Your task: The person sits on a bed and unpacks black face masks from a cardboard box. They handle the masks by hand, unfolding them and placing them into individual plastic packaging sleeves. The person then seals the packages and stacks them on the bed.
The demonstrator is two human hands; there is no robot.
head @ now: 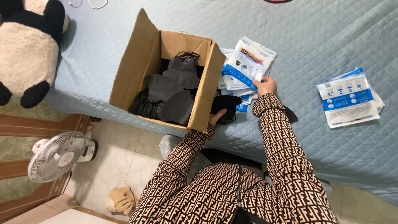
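Even soft daylight; faint shadows; sharp focus; no glare

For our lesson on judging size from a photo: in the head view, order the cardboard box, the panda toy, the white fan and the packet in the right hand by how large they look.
1. Cardboard box
2. Panda toy
3. White fan, though it sits lower, on the floor, so its rank is unsure
4. Packet held by the right hand

The right hand (265,86) pinches a white packet (248,62) on the bed (315,33); the left hand (217,117) seemingly grips black masks (226,103). Beside it stands an open cardboard box (137,66).
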